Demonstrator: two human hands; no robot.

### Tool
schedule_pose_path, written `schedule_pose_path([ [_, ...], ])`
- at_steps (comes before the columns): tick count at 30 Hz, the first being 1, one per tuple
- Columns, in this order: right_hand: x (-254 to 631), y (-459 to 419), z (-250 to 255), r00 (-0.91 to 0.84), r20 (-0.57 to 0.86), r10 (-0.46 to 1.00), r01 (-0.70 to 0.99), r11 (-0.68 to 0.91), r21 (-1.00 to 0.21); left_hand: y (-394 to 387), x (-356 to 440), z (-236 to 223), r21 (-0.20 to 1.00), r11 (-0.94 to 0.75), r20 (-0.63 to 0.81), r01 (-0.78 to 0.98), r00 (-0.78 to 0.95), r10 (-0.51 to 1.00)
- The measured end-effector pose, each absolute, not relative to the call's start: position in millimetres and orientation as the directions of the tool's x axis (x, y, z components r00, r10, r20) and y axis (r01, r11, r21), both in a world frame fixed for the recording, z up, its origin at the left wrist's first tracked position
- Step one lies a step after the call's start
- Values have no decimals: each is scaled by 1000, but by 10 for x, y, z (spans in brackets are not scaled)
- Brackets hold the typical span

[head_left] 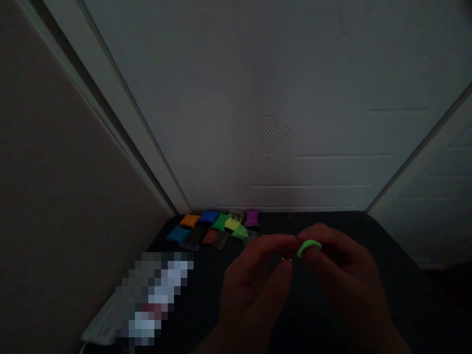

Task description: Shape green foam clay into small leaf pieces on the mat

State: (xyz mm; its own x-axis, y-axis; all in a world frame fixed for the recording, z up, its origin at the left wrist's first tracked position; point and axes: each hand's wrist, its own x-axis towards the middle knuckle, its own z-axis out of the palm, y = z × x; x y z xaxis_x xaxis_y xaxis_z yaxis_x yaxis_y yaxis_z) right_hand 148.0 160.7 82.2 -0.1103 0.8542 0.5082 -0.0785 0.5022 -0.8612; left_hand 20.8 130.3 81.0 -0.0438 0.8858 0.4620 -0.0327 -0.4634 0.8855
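Observation:
My right hand (344, 268) is closed, pinching a small bright green piece of modelling clay (309, 247) between thumb and fingers. The piece looks flattened and curved over the thumb tip. Beside it, my left hand (254, 280) is curled with its thumb and forefinger close together. A tiny light green bit (286, 259) shows at the left thumb tip, too dark and small to make out. Both hands are raised over the dark table, their fingertips nearly meeting. Behind them lies a light green clay packet (240, 232) with a clear, crumpled end.
Several clay packets lie at the table's back, among them orange (190, 220), blue (209, 216), yellow (233, 222), purple (252, 218) and teal (179, 235). A pixelated, pale flat item (158, 295) lies at the left. A white panel (236, 98) with embossed hearts rises behind the dark table (309, 314).

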Motion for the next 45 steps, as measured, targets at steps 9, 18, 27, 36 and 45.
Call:
schedule_pose_path([
  [9, 1498, 1612, 795, -235, 411, 881, -310, 333, -891, 1313, 196, 844, 865, -501, 501, 22, -68, 863],
  [18, 1389, 1559, 785, -314, 199, 928, -552, -8, -834, 1368, 101, 913, 798, -584, 583, 152, 53, 811],
  [27, 1422, 1586, 780, -504, 78, 860, -478, -203, -854, 1448, 31, 866, 821, -570, 568, -40, 162, 807],
  [36, 1436, 1583, 704, -425, 159, 891, -376, -14, -926, 1412, 14, 883, 834, -545, 551, -87, 169, 817],
  [45, 1480, 1577, 638, -425, 287, 858, -296, 168, -940, 1417, 17, 892, 805, -590, 591, -59, 157, 791],
])
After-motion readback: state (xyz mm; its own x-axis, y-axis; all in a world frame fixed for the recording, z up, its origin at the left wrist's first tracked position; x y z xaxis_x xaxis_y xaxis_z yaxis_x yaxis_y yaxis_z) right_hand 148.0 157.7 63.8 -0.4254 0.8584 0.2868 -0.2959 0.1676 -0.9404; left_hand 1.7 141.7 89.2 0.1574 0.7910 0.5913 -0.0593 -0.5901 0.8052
